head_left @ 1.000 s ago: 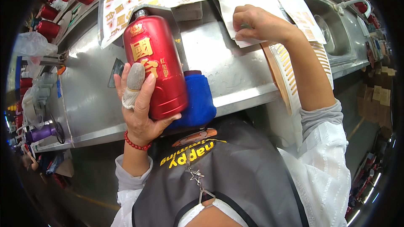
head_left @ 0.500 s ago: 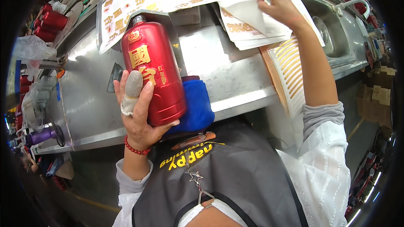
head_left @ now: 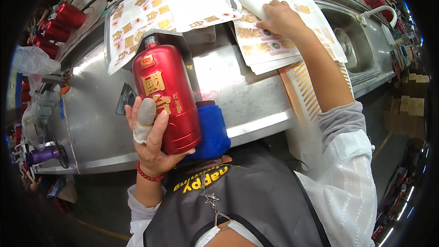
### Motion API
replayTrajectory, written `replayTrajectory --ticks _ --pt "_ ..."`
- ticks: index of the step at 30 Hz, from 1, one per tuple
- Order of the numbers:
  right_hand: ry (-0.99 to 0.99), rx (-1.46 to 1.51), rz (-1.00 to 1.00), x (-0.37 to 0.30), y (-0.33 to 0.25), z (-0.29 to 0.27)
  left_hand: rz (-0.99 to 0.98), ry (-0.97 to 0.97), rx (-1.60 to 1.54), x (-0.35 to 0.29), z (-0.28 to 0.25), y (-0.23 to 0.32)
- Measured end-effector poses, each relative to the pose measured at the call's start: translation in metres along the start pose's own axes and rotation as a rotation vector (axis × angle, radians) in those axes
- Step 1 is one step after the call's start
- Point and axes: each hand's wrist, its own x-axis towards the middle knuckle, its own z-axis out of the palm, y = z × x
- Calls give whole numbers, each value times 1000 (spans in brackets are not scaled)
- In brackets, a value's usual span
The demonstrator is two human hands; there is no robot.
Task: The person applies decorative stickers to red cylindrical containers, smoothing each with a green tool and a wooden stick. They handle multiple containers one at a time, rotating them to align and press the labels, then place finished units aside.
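1. Left hand (head_left: pixel 155 148): curved around the lower part of a red bottle (head_left: pixel 167 98), thumb along its front and palm near the base. One finger wears a grey fabric cover (head_left: pixel 145 113); a red bead bracelet (head_left: pixel 150 174) circles the wrist.
2. Red bottle: over the near side of the metal worktop (head_left: pixel 107 130), left of centre, leaning with its neck away from the person. Gold characters mark its front. A grey angled metal plate (head_left: pixel 182 45) stands behind the neck.
3. Right hand (head_left: pixel 284 22): fingers bent, on the stack of printed sheets (head_left: pixel 258 59), at the edge of a turned-back white sheet (head_left: pixel 249 1) — whether fingers and thumb pinch it cannot be told.
4. Near the bottle: a blue cloth (head_left: pixel 214 132) just right of its lower part, and a dark flat piece (head_left: pixel 125 100) to its left.
5. Surroundings: a tray (head_left: pixel 107 34) bearing gold-printed sheets lies beyond the bottle; a sink (head_left: pixel 363 59) lies right of the stack.
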Motion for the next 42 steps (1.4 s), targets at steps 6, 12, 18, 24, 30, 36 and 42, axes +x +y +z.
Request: replayTrajectory --ticks 6,12,18,24,30,36,42 --pt "23 12 -106 35 35 -21 -19 -17 7 0 -2 2" --pt "209 331 -13 61 91 -65 -8 -14 17 1 -2 1" --pt "405 1025 211 10 146 -74 14 -2 40 0 0 2" --pt "873 1613 465 -140 200 -76 -73 19 -58 -1 5 1" --pt "1298 1745 978 -408 294 -2 -103 23 -64 -4 4 7" --pt "1259 1681 1517 -543 318 115 -109 20 -60 -5 3 7" --pt "931 1065 1286 -495 266 91 -40 28 -207 13 -14 15"
